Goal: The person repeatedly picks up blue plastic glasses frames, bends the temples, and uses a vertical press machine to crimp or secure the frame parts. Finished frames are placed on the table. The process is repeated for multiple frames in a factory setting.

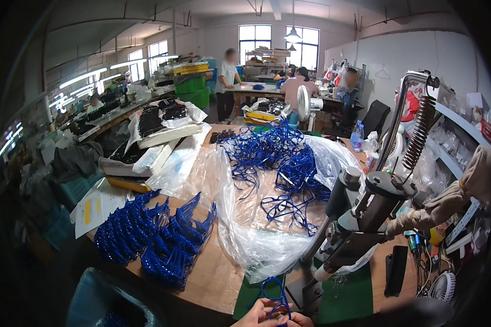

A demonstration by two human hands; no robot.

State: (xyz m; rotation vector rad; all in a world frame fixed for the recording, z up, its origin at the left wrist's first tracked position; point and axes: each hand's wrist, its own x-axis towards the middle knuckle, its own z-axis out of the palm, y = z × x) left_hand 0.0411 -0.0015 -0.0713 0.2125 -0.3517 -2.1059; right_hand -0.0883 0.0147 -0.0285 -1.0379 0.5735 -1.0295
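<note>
A wooden table [210, 275] is extending beneath and around the landmark, a metal press [365, 212] carrying a coiled spring [420, 133]. A clear plastic sheet [229, 229] is covering much of the tabletop left of the press. Upon that sheet, beyond and left of the press, a loose tangle of blue frames [262, 147] is lying in disorder. Farther left of the press, nested rows of blue frames [131, 223] are resting in curved stacks directly on the wood. A green mat [343, 297] is lying under the foot of the press. Just in front of that foot, the left hand [256, 315] is working beside the right hand [299, 320] (the picture's lower edge is cutting off part of both). The left fingers are grasping one blue eyeglass frame [282, 298]; the right fingers are pinching its near end, their exact contact being partly hidden. This frame is standing on end, one ring above the other, near the press foot; whether it is touching the press, I cannot tell.
</note>
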